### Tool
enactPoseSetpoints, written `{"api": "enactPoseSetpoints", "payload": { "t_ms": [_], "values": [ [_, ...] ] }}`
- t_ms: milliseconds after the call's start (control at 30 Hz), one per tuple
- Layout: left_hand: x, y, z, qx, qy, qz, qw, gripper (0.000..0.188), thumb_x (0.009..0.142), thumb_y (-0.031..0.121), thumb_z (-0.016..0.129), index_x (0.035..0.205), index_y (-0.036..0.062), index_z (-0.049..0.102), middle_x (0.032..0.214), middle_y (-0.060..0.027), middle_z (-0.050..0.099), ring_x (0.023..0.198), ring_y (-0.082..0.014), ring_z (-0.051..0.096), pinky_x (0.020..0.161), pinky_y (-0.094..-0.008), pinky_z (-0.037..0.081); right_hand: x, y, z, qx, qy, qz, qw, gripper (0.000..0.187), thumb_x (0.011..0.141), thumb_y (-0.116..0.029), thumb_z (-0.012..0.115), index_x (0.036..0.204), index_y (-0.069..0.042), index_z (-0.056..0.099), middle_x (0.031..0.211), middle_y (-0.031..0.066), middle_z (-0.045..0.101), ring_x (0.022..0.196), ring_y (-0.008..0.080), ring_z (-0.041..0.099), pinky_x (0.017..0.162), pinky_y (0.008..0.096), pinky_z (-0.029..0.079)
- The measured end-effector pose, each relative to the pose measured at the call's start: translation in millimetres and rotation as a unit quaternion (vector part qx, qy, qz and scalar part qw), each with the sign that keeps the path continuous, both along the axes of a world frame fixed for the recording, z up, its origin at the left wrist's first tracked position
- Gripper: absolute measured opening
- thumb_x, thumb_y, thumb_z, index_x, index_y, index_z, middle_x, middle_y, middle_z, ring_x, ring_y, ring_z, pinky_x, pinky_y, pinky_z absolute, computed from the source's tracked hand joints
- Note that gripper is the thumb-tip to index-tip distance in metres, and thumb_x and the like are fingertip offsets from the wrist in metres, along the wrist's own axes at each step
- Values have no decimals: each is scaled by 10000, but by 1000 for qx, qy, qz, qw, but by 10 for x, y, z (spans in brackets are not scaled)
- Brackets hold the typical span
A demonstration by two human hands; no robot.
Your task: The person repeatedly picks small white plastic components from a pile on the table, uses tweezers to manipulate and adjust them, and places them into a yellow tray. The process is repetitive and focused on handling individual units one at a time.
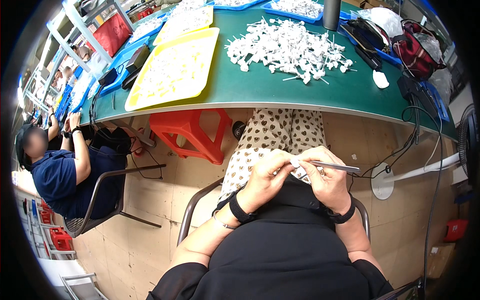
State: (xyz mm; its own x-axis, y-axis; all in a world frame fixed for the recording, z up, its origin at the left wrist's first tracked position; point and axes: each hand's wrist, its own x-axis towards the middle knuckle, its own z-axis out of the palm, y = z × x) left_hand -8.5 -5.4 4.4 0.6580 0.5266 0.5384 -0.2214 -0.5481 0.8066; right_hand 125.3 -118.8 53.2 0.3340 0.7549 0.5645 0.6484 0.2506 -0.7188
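Both my hands meet above my lap, in front of the table edge. My left hand [267, 177] is closed in a pinch on a small white plastic part [295, 162], mostly covered by fingertips. My right hand [327, 181] is wrapped round a slim, flat metal tool [336, 166], whose rounded end sticks out to the right. The tool's other end is hidden at the white part, so its exact kind does not show. Beyond my hands, a heap of similar white plastic parts with thin stems [295, 47] lies on the green table [240, 92].
A yellow tray [210, 65] of small white pieces stands left on the table. Bags [417, 47] and a dark cylinder [331, 14] are at the right. Cables [416, 115] hang over that edge. A red stool [187, 132] stands underneath; a seated co-worker [60, 167] is at left.
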Motion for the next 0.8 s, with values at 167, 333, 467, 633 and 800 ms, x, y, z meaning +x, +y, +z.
{"api": "enactPoseSetpoints", "payload": {
  "t_ms": [167, 333, 467, 633, 800],
  "values": [
    [-2, 8, -12, -1, -5, -12, 1000, 159, 897, -42, 708, 1044, 18, 704, 916, -72, 699, 834, -186, 678, 751, -293, 543, 68, -35, -18, -39, 119, 36, 991, 41, 927, 2, 682, 959, -1, 708, 873, 69, 694, 739, 135, 647, 633, 272, 490],
    [-10, 25, -1, -93, 3, -41, 995, 139, 925, -31, 689, 1056, 14, 703, 945, -83, 702, 845, -177, 686, 757, -284, 558, 6, -38, -90, 9, 303, 33, 952, 70, 938, 34, 678, 996, 40, 718, 931, 37, 690, 761, 71, 623, 644, 227, 498],
    [14, 30, -30, -62, -16, -30, 998, 134, 916, -24, 700, 1046, 7, 704, 964, -91, 708, 860, -190, 690, 767, -293, 555, -19, -11, -78, 26, 181, 17, 983, 86, 923, 2, 696, 1001, 3, 732, 944, 73, 702, 749, 130, 646, 656, 263, 506],
    [13, 37, -28, -20, -10, -11, 1000, 125, 910, -21, 706, 1033, 0, 706, 985, -99, 715, 868, -204, 691, 776, -304, 553, -54, 16, -82, 41, 125, 7, 991, 83, 922, -46, 720, 995, -11, 737, 911, 78, 709, 745, 159, 654, 653, 275, 512],
    [17, 36, -20, -24, -16, -11, 1000, 145, 897, -41, 706, 1035, 3, 702, 956, -103, 708, 852, -210, 691, 754, -304, 556, -46, 27, -116, 46, 124, 8, 991, 82, 924, -26, 717, 1001, -1, 726, 906, 77, 696, 712, 134, 640, 612, 261, 499]
  ]
}}
